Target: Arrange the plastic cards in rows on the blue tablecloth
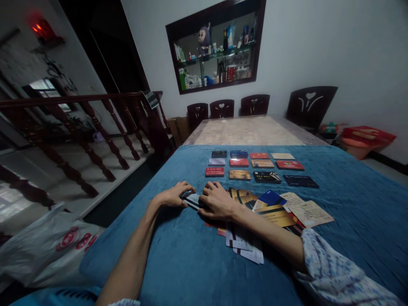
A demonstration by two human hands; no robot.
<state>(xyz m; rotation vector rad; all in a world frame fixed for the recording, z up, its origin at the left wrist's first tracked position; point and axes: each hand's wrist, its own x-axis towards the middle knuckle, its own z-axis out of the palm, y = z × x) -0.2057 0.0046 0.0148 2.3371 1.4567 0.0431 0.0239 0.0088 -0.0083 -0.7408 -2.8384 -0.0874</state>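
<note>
A pale card with a dark stripe is held low over the blue cloth, between my two hands. My left hand is closed on its left end, with thumb and fingers at the edges. Fingers bent, my right hand grips the right end, which it hides. Under and beside my right forearm lies a loose spread of overlapping cards: white striped cards, gold cards, a blue card and cream cards. Beyond my hands, small card stacks stand in rows, among them a red stack and a black stack.
The blue cloth covers the near part of the table; its far end is bare. Dark chairs stand behind. At the left are a wooden railing and a white plastic bag. A red bag sits at the right.
</note>
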